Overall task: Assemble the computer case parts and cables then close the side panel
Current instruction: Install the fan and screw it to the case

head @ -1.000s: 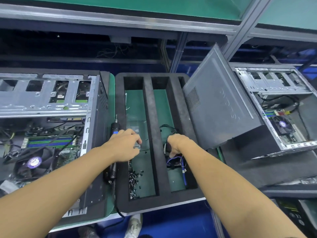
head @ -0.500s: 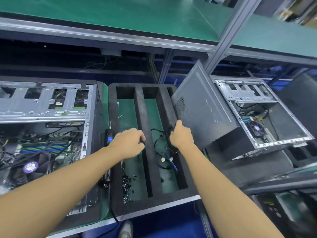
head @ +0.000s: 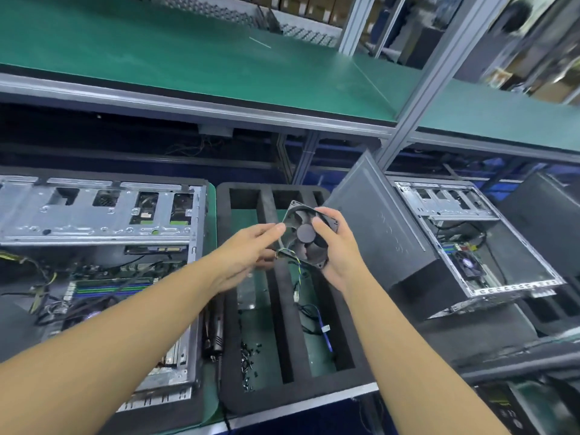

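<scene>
My right hand (head: pixel 340 249) grips a black case fan (head: pixel 306 233), lifted above the black foam tray (head: pixel 290 309). The fan's thin multicoloured cable (head: pixel 295 265) hangs down into the tray. My left hand (head: pixel 248 249) reaches in from the left, its straight fingertips touching the fan's left edge. An open computer case (head: pixel 97 246) lies on its side at the left, motherboard and cables exposed. A dark side panel (head: pixel 376 221) leans tilted against a second open case (head: pixel 470 243) at the right.
The tray's slots hold a pile of small black screws (head: pixel 249 356), a metal bracket (head: pixel 248 293) and a blue cable (head: pixel 323 328). An electric screwdriver (head: pixel 215 328) lies between the left case and the tray. A green shelf (head: pixel 188 58) overhangs the bench.
My right hand has lifted the fan out of the tray's right slot and raised it. My left hand left the tray's left slot and came up to the fan. The view tilted upward.
</scene>
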Available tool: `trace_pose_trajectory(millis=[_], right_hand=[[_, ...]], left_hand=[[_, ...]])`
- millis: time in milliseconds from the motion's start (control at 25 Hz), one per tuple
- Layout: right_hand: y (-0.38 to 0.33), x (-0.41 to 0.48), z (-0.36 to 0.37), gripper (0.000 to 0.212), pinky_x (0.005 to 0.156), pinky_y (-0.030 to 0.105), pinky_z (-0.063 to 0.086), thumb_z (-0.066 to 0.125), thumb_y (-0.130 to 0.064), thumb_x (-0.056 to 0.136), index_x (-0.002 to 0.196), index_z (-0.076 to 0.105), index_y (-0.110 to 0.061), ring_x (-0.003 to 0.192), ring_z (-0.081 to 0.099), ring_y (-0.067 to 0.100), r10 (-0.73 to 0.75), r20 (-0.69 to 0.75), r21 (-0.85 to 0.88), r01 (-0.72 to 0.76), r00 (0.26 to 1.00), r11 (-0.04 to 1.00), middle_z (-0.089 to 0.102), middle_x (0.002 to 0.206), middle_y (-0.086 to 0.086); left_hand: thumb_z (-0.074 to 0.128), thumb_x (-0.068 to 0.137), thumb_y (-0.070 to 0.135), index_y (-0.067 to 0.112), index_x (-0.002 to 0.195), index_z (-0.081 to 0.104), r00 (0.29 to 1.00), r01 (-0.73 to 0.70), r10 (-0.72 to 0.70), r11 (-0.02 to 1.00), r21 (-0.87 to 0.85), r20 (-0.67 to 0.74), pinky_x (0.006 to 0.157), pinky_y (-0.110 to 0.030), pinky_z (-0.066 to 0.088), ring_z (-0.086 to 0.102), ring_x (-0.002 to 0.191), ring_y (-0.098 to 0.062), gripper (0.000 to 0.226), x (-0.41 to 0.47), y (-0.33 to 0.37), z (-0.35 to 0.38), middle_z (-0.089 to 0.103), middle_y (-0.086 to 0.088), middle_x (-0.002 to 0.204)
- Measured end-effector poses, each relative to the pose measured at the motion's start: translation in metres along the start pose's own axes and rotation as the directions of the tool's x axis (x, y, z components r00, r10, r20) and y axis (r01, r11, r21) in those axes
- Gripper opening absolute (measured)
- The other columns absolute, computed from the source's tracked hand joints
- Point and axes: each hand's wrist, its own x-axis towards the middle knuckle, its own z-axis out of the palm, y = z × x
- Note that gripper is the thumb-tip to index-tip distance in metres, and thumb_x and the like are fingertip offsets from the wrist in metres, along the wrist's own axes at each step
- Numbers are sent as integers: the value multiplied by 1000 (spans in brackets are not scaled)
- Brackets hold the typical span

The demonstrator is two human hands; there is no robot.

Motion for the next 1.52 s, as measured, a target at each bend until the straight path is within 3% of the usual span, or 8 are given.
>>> trace_pose_trajectory(millis=[200, 360, 640, 760, 960, 1200, 1400, 1520], right_hand=[[8, -5, 83, 23, 88, 39, 54, 60, -10, 97, 99, 71, -29, 98, 67, 20, 56, 272, -87, -33, 961, 996, 71, 112, 10], [28, -13, 160, 20, 72, 23, 54, 58, -13, 100, 108, 65, -30, 86, 67, 4, 118, 439, -412, 83, 891, 907, 66, 118, -2], [59, -48, 244, 41, 96, 28, 47, 57, -75, 80, 118, 55, -60, 118, 60, -1, 368, 636, -679, 265, 678, 685, 58, 131, -25], [72, -58, 256, 49, 74, 13, 53, 67, -69, 72, 117, 58, -53, 98, 71, 4, 473, 632, -676, 138, 614, 724, 56, 135, -16], [102, -69, 258, 59, 85, 43, 56, 66, -50, 87, 135, 59, -16, 104, 68, 36, 595, 582, -595, -209, 554, 776, 65, 129, 12], [115, -81, 243, 62, 88, 48, 57, 46, -44, 92, 143, 49, -9, 113, 62, 52, 688, 541, -465, -509, 483, 724, 65, 130, 21], [120, -90, 244, 57, 97, 58, 50, 40, -34, 89, 137, 53, -6, 122, 52, 58, 663, 591, -334, -608, 460, 720, 60, 132, 27], [117, -90, 242, 41, 88, 47, 57, 38, -15, 93, 121, 63, 0, 113, 64, 42, 594, 488, -374, -462, 639, 804, 66, 119, 24]], left_hand=[[62, 95, 17, 5, 94, 69, 975, -76, 95, 992, 98, -202, 59, -34, 60, 64, 70, -18, 14, -40, 28, -68, 69, -14, 88], [65, 92, 15, 18, 108, 65, 952, -25, 37, 999, 43, -303, 54, -31, 58, 72, 74, -15, 16, -94, 23, -146, 75, -5, 96], [46, 101, 16, 15, 99, 61, 914, 205, -230, 973, -109, -334, 51, -26, 56, 72, 60, -17, 15, -149, 9, -232, 71, -8, 82], [49, 99, 24, 9, 94, 60, 892, 289, -310, 951, -111, -329, 50, -27, 56, 71, 55, -20, 19, -158, 4, -251, 71, -8, 62], [29, 99, 60, 8, 108, 54, 878, 470, -376, 796, 381, -297, 48, -30, 55, 67, 54, -23, 58, -173, -1, -271, 66, -16, 76], [39, 77, 87, 32, 134, 57, 973, 64, -207, 656, 752, 98, 108, -39, 39, 54, 126, -16, 81, -183, 1, -281, 56, 9, 140], [78, 81, 33, 28, 105, 63, 982, -146, 17, 702, 697, 189, 93, -44, 52, 70, 91, -13, 29, -177, -23, -289, 73, 10, 98], [77, 77, 39, 32, 93, 65, 975, -167, 21, 722, 671, 220, 83, -36, 53, 69, 80, -13, 21, -177, -22, -289, 74, 7, 90]])
